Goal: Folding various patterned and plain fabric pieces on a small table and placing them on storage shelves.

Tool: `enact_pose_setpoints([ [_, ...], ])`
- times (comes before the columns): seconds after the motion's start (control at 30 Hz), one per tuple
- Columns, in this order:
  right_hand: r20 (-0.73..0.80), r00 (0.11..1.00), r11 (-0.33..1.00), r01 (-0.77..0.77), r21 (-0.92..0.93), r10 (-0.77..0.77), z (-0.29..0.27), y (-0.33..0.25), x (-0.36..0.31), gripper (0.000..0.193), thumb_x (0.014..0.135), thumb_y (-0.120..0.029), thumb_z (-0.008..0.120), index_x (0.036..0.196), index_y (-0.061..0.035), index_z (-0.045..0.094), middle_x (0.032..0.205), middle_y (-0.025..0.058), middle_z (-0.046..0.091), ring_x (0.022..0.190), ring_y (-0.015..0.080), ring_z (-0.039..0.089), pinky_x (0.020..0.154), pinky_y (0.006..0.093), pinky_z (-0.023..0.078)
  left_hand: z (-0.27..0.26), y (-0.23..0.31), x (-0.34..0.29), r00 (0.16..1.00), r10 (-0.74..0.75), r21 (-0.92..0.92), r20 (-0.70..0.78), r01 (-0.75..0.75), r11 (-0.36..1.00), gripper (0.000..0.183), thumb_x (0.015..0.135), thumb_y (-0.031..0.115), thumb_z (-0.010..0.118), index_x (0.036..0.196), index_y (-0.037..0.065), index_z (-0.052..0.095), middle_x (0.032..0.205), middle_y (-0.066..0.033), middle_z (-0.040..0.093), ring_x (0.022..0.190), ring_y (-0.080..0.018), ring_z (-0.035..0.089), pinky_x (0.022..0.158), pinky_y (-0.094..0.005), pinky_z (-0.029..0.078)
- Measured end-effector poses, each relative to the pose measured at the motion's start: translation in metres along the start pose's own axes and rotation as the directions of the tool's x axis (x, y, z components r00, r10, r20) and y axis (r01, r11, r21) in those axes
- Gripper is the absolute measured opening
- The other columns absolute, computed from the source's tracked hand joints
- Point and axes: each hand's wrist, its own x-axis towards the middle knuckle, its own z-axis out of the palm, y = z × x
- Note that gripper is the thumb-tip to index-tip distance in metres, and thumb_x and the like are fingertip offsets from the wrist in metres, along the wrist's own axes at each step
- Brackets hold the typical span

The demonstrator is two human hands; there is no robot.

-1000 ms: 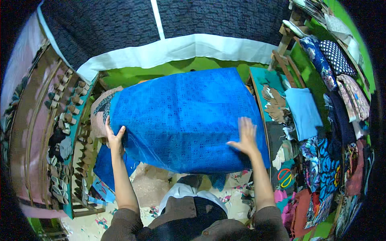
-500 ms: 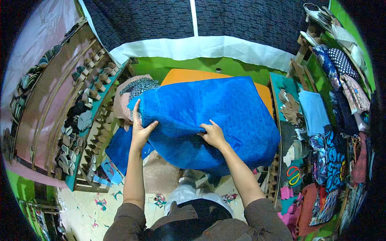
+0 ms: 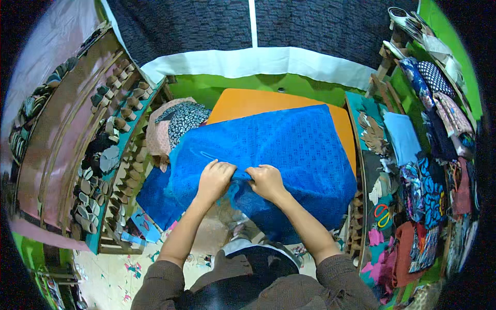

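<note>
A large sheet of bright blue textured fabric (image 3: 299, 139) spreads over the table in front of me, its near edge hanging toward my lap. My left hand (image 3: 216, 179) is closed on that near edge, and my right hand (image 3: 266, 181) pinches it just to the right. The two fists almost meet, with the edge gathered between them. Under the sheet lies an orange board or sheet (image 3: 248, 101), showing along the back and the right side. Another piece of blue fabric (image 3: 157, 196) hangs at the lower left of the table.
Patterned cloth (image 3: 188, 121) is heaped at the back left. Left of me, a rack (image 3: 121, 147) holds rows of wooden shoe forms. On the right, shelves carry folded fabrics (image 3: 403, 142), scissors with red and yellow handles (image 3: 382, 214) and pink scraps (image 3: 374, 263). Scraps litter the floor.
My left hand has come down and right from the sheet's upper left part to its near edge, beside my right hand. The fabric's left side has dropped, and more patterned cloth shows.
</note>
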Motion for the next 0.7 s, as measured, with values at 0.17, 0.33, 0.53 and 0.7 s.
enact_pose_setpoints([
  [0.17, -0.081, 0.98, 0.981, -0.176, 0.083, 0.182, -0.001, -0.012, -0.028, 0.044, 0.066, -0.022, 0.072, 0.106, -0.0119, 0.057, 0.101, 0.0097, 0.061, 0.095, 0.0266, 0.058, 0.088, 0.0404, 0.043, -0.019, -0.012, 0.014, 0.976, 0.213, 0.006, -0.039, -0.213, 0.977, 0.018, 0.072, 0.016, 0.055, 0.088, 0.011, 0.06, 0.086, -0.0017, 0.064, 0.082, -0.0171, 0.062, 0.08, -0.0375, 0.049],
  [0.33, 0.105, 0.947, 0.943, -0.313, 0.111, 0.302, -0.006, -0.009, -0.062, 0.076, 0.06, -0.032, 0.077, 0.125, -0.0113, 0.044, 0.13, 0.0088, 0.046, 0.116, 0.0289, 0.046, 0.097, 0.0418, 0.035, -0.044, -0.038, 0.016, 0.923, 0.367, 0.088, -0.113, -0.359, 0.929, 0.017, 0.074, 0.017, 0.054, 0.089, 0.013, 0.06, 0.087, 0.0, 0.064, 0.083, -0.0152, 0.061, 0.083, -0.0374, 0.048],
  [0.53, 0.217, 0.871, 0.887, -0.459, 0.039, 0.441, 0.04, 0.009, -0.11, 0.097, 0.056, -0.04, 0.078, 0.136, -0.0125, 0.031, 0.142, 0.0085, 0.03, 0.129, 0.0257, 0.032, 0.104, 0.0439, 0.028, -0.046, -0.065, 0.006, 0.92, 0.365, 0.108, -0.141, -0.352, 0.93, 0.015, 0.074, 0.017, 0.055, 0.087, 0.014, 0.061, 0.09, 0.0023, 0.064, 0.086, -0.013, 0.061, 0.086, -0.0373, 0.047],
  [0.7, 0.007, 0.878, 0.864, -0.472, 0.173, 0.478, 0.077, 0.0, -0.125, 0.066, 0.064, -0.03, 0.074, 0.123, -0.0141, 0.049, 0.124, 0.012, 0.05, 0.113, 0.0279, 0.048, 0.099, 0.0411, 0.035, -0.057, -0.055, -0.003, 0.916, 0.388, 0.078, -0.105, -0.381, 0.921, 0.021, 0.07, 0.013, 0.058, 0.09, 0.013, 0.063, 0.092, 0.001, 0.065, 0.087, -0.0155, 0.062, 0.086, -0.0386, 0.047],
])
